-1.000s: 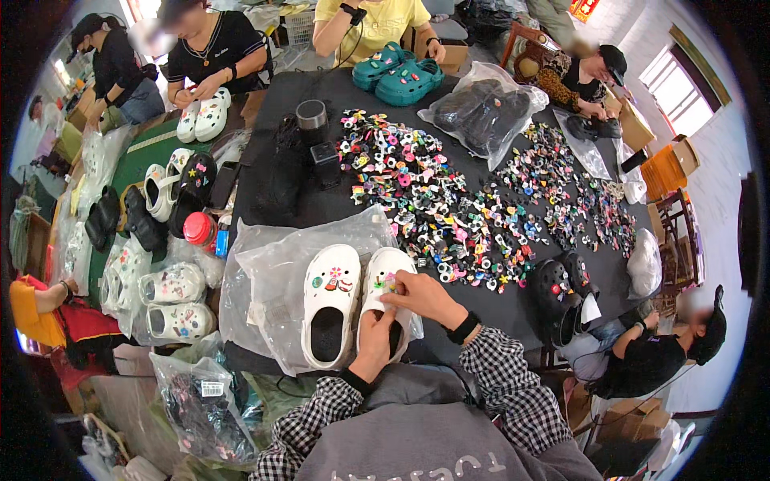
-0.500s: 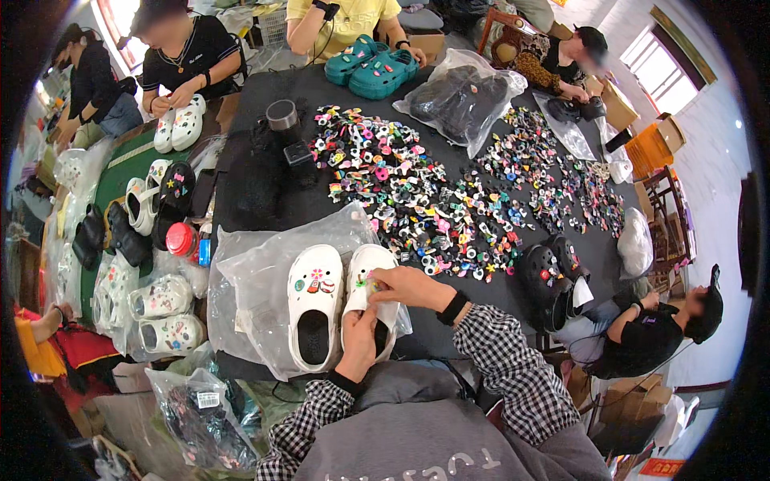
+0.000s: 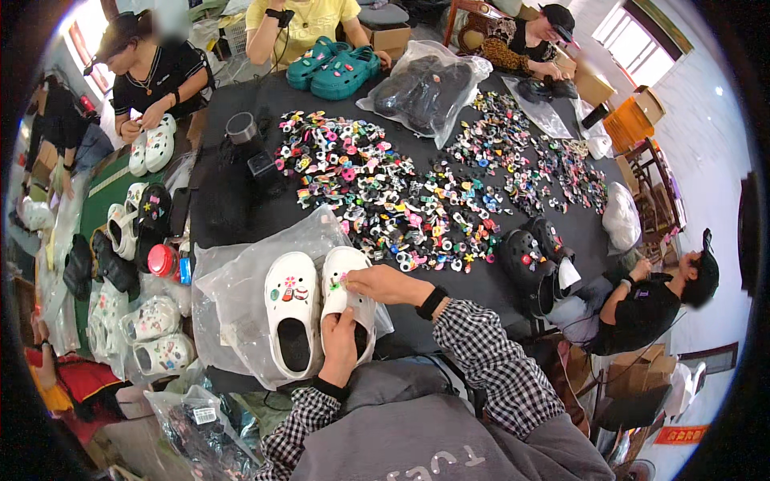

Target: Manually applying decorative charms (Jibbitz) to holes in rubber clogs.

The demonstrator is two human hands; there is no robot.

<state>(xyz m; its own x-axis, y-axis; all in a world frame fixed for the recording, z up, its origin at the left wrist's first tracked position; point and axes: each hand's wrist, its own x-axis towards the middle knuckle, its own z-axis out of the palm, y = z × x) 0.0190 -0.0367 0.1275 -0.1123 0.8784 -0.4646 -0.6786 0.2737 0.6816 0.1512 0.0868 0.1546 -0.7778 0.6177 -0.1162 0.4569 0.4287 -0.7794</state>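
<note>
Two white clogs lie side by side before me on a clear plastic bag (image 3: 224, 297). The left clog (image 3: 282, 305) carries several colourful charms on its toe. My left hand (image 3: 339, 343) grips the right clog (image 3: 347, 258), its thumb and fingers around the side by the foot opening. Over that clog's toe, my right hand (image 3: 389, 284) has its fingertips pinched on a small charm, mostly hidden by them. A green charm (image 3: 334, 283) shows right beside these fingertips.
Loose charms (image 3: 417, 204) spread widely over the black table. Black clogs (image 3: 525, 260) sit to the right, teal clogs (image 3: 345, 74) and bagged dark clogs (image 3: 421, 92) at the far side. A red-lidded jar (image 3: 163, 260) and bagged white clogs (image 3: 164, 353) are left. Several people sit around.
The whole view has shifted, so the table appears farther left and slightly higher. Both hands stay at the right clog, the right fingertips still at its toe.
</note>
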